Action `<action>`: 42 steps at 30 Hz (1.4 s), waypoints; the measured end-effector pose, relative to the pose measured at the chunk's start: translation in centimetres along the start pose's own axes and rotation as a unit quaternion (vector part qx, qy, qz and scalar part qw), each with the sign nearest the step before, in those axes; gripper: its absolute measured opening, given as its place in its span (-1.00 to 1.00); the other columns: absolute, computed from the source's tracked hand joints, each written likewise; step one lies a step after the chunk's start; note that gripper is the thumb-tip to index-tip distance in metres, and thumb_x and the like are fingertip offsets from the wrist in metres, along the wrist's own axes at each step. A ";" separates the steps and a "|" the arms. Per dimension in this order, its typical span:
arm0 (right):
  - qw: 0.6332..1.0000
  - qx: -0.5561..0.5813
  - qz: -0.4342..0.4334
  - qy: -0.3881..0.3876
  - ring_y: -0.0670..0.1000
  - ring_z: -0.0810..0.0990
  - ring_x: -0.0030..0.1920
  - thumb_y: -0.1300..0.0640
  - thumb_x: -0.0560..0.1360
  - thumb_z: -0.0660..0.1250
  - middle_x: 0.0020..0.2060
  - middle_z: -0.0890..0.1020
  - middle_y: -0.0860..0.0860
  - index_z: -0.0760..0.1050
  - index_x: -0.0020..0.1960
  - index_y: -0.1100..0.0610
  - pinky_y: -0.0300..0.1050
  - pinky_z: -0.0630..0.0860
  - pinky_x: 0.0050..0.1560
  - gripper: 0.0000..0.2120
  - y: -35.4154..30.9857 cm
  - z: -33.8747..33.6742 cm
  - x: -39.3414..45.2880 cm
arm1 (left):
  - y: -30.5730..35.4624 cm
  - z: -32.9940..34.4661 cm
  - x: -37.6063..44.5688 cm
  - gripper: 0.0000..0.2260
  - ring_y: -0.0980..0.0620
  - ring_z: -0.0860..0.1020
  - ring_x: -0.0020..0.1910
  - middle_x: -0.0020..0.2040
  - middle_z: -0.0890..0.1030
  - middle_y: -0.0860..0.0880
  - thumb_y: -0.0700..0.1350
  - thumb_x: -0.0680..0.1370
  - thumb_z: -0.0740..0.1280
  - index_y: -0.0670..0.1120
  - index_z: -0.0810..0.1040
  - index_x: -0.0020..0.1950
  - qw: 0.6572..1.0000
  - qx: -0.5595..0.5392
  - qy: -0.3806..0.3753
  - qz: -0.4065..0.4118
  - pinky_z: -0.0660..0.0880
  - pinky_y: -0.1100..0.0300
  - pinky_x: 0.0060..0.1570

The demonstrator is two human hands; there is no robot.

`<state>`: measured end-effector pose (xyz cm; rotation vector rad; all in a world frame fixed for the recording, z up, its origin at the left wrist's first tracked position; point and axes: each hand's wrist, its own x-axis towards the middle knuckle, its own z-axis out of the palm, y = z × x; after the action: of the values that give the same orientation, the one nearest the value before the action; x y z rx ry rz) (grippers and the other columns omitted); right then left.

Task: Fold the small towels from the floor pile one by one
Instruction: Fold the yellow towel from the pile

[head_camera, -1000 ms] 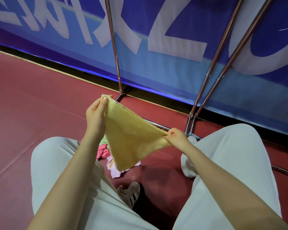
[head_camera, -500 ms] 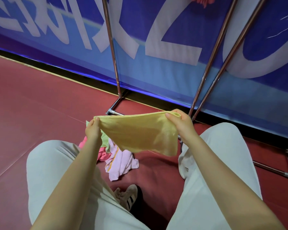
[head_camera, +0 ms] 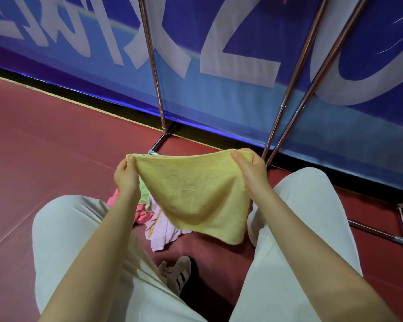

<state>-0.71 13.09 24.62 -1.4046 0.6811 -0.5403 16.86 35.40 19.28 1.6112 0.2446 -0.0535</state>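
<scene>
Both hands — left hand (head_camera: 126,176), right hand (head_camera: 251,173) — pinch yellow towel's (head_camera: 196,194) top corners.

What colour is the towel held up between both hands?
Pale yellow, plain; the towel shows clearly in the head view.

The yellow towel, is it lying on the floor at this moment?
No, the yellow towel hangs in the air, held by its top corners by the left hand and the right hand.
</scene>
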 end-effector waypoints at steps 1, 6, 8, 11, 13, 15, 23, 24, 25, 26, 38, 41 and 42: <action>1.000 -0.001 0.006 0.009 -0.01 0.61 -0.07 0.09 0.49 0.39 -0.15 0.63 -0.01 0.57 -0.10 0.06 -0.03 0.54 0.08 -0.96 0.1 0.0 0.1 | -0.1 0.0 0.0 -0.74 0.14 0.42 -0.19 -0.19 0.51 0.07 -0.07 0.63 0.19 -0.19 0.61 0.09 1.000 0.002 -0.001 0.014 0.39 0.18 -0.11; 0.999 -0.012 0.016 0.031 0.05 0.63 0.01 0.10 0.45 0.43 -0.11 0.67 0.00 0.59 -0.12 0.00 0.09 0.54 0.17 -0.97 0.1 -0.2 0.7 | -0.1 0.3 -0.2 -0.74 0.15 0.33 -0.29 -0.29 0.40 0.10 -0.02 0.64 0.12 -0.01 0.47 -0.21 0.998 0.044 0.004 0.043 0.29 0.19 -0.25; 0.999 -0.028 0.016 0.014 0.05 0.63 0.01 0.10 0.46 0.42 -0.12 0.66 0.00 0.59 -0.11 0.01 0.07 0.54 0.17 -0.98 0.3 0.0 0.7 | -0.2 0.2 0.0 -0.73 0.15 0.33 -0.30 -0.27 0.40 0.09 -0.03 0.64 0.11 0.02 0.42 -0.24 0.998 0.043 0.029 0.033 0.30 0.16 -0.22; 0.998 -0.061 0.025 0.007 0.05 0.60 0.08 0.00 0.41 0.45 0.00 0.65 0.04 0.60 0.06 0.11 0.05 0.52 0.21 -0.72 0.8 0.4 0.8 | -0.2 0.1 0.3 -0.75 0.15 0.33 -0.30 -0.27 0.40 0.08 -0.03 0.64 0.10 -0.04 0.43 -0.18 0.997 0.048 0.058 0.018 0.30 0.14 -0.15; 0.997 -0.069 0.044 0.009 0.08 0.58 0.15 -0.14 0.34 0.45 0.10 0.63 0.08 0.55 0.17 0.18 0.06 0.50 0.23 -0.46 1.3 0.5 1.2 | -0.1 0.0 0.3 -0.73 0.06 0.37 -0.29 -0.25 0.43 0.01 -0.02 0.64 0.10 -0.05 0.42 -0.21 0.995 0.079 0.060 0.026 0.33 0.12 -0.13; 0.994 -0.083 0.062 0.015 0.09 0.58 0.04 -0.09 0.41 0.40 -0.01 0.63 0.07 0.55 0.08 0.22 0.04 0.49 0.16 -0.58 2.0 0.3 1.7 | -0.3 -0.2 0.5 -0.70 -0.11 0.37 -0.26 -0.16 0.46 -0.23 -0.03 0.62 0.12 -0.13 0.40 -0.26 0.990 0.111 0.071 0.042 0.35 0.07 -0.16; 0.980 0.024 0.182 0.074 0.06 0.42 -0.10 0.16 0.54 0.32 -0.17 0.46 0.24 0.40 0.21 0.43 -0.08 0.36 -0.05 -0.62 3.7 1.4 1.8 | 0.5 -0.1 0.0 -0.76 0.09 0.23 -0.34 -0.35 0.28 0.04 -0.08 0.56 0.24 -0.06 0.40 -0.31 0.999 0.023 0.030 -0.016 0.23 0.14 -0.25; 0.975 0.055 0.199 0.082 0.07 0.43 -0.11 0.19 0.54 0.31 -0.16 0.47 0.18 0.41 0.20 0.41 -0.07 0.39 -0.06 -0.65 3.9 1.5 1.9 | 0.5 0.1 -0.2 -0.76 0.09 0.23 -0.34 -0.35 0.29 0.04 -0.07 0.56 0.25 -0.05 0.41 -0.31 0.999 0.035 0.021 -0.012 0.22 0.14 -0.25; 0.970 0.078 0.211 0.089 0.08 0.46 -0.12 0.21 0.54 0.30 -0.15 0.48 0.14 0.44 0.15 0.37 -0.06 0.42 -0.07 -0.73 3.9 1.7 1.9 | 0.6 0.4 -0.6 -0.73 0.09 0.24 -0.34 -0.35 0.30 0.04 -0.07 0.57 0.26 -0.02 0.39 -0.34 0.999 0.044 0.009 -0.011 0.22 0.14 -0.26; 0.967 0.104 0.213 0.092 0.07 0.48 -0.12 0.24 0.55 0.27 -0.15 0.51 0.11 0.46 0.12 0.30 -0.07 0.44 -0.07 -0.82 3.9 1.9 1.9 | 0.7 0.6 -1.0 -0.70 0.09 0.24 -0.35 -0.36 0.30 0.05 -0.06 0.58 0.26 0.02 0.37 -0.36 0.999 0.051 -0.003 -0.017 0.22 0.14 -0.29; 0.984 0.079 0.132 -0.093 0.05 0.59 -0.14 0.30 0.55 0.24 -0.18 0.58 0.12 0.51 -0.12 0.17 -0.11 0.60 -0.15 -0.88 2.4 8.4 -1.2 | 2.0 2.3 -5.9 -0.67 0.14 0.27 -0.42 -0.45 0.35 0.06 -0.07 0.60 0.29 -0.22 0.53 -0.30 0.970 0.127 -0.158 0.132 0.22 0.15 -0.34; 0.967 0.139 0.142 -0.158 0.05 0.63 -0.11 0.39 0.54 0.17 -0.14 0.62 0.17 0.48 -0.04 0.26 -0.09 0.59 0.04 -0.87 1.8 9.4 -1.6 | 2.2 2.3 -6.4 -0.76 0.20 0.39 -0.38 -0.37 0.52 0.06 -0.10 0.61 0.27 -0.08 0.64 -0.20 0.974 0.095 -0.169 0.120 0.36 0.24 -0.30; 0.966 0.135 0.134 -0.175 0.02 0.64 -0.11 0.40 0.54 0.16 -0.13 0.63 0.16 0.47 -0.01 0.27 -0.10 0.58 0.07 -0.86 1.7 9.6 -1.7 | 2.1 2.2 -6.4 -0.77 0.22 0.41 -0.37 -0.34 0.53 0.05 -0.10 0.61 0.27 -0.03 0.64 -0.21 0.978 0.079 -0.162 0.104 0.38 0.28 -0.30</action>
<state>4.87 21.20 23.45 -1.0918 0.4793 -0.1560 11.28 32.33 22.42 1.7504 -0.1859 -0.1766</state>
